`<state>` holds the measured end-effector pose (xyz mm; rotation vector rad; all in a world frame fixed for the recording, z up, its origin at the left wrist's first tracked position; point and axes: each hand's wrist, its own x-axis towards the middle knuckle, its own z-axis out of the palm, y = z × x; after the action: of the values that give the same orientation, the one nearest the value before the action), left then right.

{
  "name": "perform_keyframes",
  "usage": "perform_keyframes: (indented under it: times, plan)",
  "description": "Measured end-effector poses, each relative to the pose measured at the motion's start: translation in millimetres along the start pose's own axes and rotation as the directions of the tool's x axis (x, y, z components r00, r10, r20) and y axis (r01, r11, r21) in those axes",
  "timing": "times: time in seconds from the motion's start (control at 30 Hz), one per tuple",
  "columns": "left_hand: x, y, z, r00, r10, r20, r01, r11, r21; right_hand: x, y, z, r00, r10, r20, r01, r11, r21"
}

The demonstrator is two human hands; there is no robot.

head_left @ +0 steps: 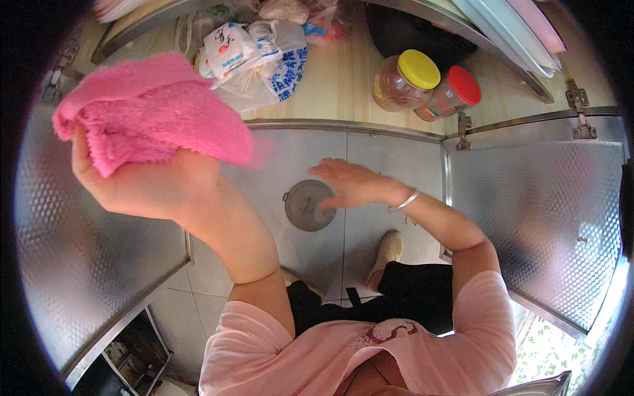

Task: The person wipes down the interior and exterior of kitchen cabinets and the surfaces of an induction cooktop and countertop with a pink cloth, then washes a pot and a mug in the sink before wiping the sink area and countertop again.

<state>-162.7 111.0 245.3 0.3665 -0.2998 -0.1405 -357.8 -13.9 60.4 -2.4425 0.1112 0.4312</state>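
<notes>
A fluffy pink cloth [165,112] is bunched in my left hand [148,188], raised at the left in front of an open cabinet door. The fingers wrap under the cloth and are partly hidden by it. My right hand [353,181] hangs in the middle, its fingers stretched out and nothing in them; a silver bangle [404,200] circles the wrist. Below that hand, on the floor, sits a round grey lid-like disc [305,206] with small side lugs, partly covered by the thumb.
Patterned metal cabinet doors stand open at left [92,264] and right [535,218]. On the wooden shelf [330,99] are plastic bags [264,59], a yellow-lidded jar [403,79] and a red-lidded jar [452,92]. Stacked plates [508,33] sit above at right.
</notes>
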Motion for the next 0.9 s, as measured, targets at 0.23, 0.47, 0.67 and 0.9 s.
perform_keyframes:
  times: [0.23,0.47,0.67,0.9]
  plan:
    - [16,48,-31,1.0,0.018,0.02,-0.018,1.0,-0.013,45,18,125,0.997,0.029,-0.077,-0.038,0.992,-0.122]
    - [10,60,-22,0.953,0.301,-0.043,-0.282,0.928,0.244,68,42,126,0.982,0.15,0.118,-0.159,0.985,0.065]
    - [18,72,-39,0.974,0.207,-0.093,-0.188,0.965,0.181,67,66,178,0.986,0.157,-0.065,-0.169,0.94,-0.296]
    - [0,75,-38,0.954,-0.107,0.28,0.138,0.986,-0.093,69,43,241,0.922,0.369,0.114,-0.376,0.926,0.042]
